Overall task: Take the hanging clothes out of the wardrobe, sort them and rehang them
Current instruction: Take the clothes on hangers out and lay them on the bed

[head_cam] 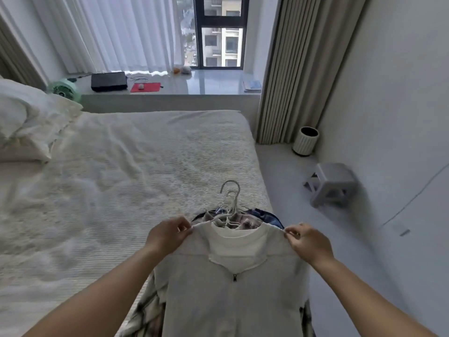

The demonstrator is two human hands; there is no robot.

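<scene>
A white zip-front jacket (230,295) with a white top inside it lies on top of a pile of clothes at the bed's near right corner. My left hand (167,235) pinches its left shoulder and my right hand (307,242) pinches its right shoulder. A bunch of white hangers (229,203) sticks out above the collar, hooks pointing away from me. Under the jacket lie a dark blue garment (269,218) and a plaid one (145,312), mostly hidden.
The bed (109,190) with a cream cover fills the left, pillows (24,122) at its far left. A grey stool (331,183) and a white bin (306,141) stand on the floor at the right by the wall. A window ledge (206,83) runs behind.
</scene>
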